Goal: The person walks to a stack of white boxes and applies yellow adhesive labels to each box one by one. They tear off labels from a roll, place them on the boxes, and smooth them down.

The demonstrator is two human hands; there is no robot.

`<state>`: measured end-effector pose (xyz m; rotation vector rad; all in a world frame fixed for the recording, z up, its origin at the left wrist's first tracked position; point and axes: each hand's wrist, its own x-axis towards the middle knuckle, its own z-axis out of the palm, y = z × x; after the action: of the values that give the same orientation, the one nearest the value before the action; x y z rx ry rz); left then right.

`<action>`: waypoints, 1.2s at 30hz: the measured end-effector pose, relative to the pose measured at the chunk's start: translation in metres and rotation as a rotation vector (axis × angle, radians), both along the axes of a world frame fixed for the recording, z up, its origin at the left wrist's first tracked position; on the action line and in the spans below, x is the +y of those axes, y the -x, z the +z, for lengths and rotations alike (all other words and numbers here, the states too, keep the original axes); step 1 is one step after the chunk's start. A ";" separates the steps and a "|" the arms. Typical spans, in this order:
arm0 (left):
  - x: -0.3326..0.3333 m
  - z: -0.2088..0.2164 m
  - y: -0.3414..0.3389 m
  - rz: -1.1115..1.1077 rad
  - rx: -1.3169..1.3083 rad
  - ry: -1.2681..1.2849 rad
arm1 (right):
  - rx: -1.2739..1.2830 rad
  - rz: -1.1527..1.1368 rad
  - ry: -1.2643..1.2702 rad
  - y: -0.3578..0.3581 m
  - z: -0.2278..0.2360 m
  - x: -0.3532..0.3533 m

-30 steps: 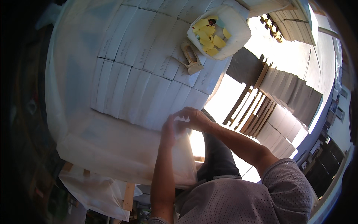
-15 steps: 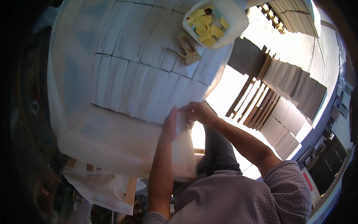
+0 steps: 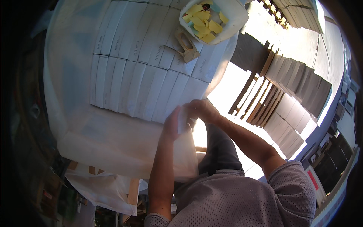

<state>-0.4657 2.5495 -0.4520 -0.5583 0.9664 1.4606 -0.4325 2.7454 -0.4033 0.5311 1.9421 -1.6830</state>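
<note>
Your left hand (image 3: 172,123) and right hand (image 3: 202,110) are both closed on a small white box (image 3: 183,119), which you hold at the table's (image 3: 113,143) near edge, at 5 o'clock from the packed rows (image 3: 143,68). Two rows of white boxes already lie flat, so much seems done; this box is not yet placed. At 12 o'clock a tray (image 3: 236,20) holds yellow pieces (image 3: 202,22). Free room remains at 7 o'clock; pallets (image 3: 295,102) stand at 3 o'clock.
</note>
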 end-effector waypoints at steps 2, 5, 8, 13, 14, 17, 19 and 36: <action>0.001 -0.003 0.001 -0.054 0.052 0.075 | -0.138 -0.091 -0.027 -0.001 0.001 -0.005; 0.001 0.013 0.004 0.082 -0.097 -0.041 | -0.201 -0.208 -0.083 0.003 0.005 -0.006; 0.008 0.026 0.014 -0.076 0.195 0.123 | -0.271 -0.245 -0.028 0.008 0.010 0.000; 0.016 0.039 0.023 -0.068 0.162 0.193 | -0.224 -0.224 0.104 0.010 0.012 0.003; 0.017 0.040 0.023 -0.073 0.146 0.242 | -0.251 -0.224 0.129 0.011 0.012 0.005; 0.018 0.045 0.027 -0.009 0.157 0.264 | -0.312 -0.291 0.267 0.012 0.013 0.011; 0.018 0.046 0.028 -0.002 0.148 0.252 | -0.322 -0.310 0.340 0.014 0.015 0.015; 0.014 0.044 0.028 -0.153 0.230 0.321 | -0.361 -0.188 0.232 0.021 0.007 0.013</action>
<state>-0.4935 2.5640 -0.4084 -0.5409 1.4094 1.2581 -0.4539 2.7586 -0.3963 0.8806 1.4585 -1.7533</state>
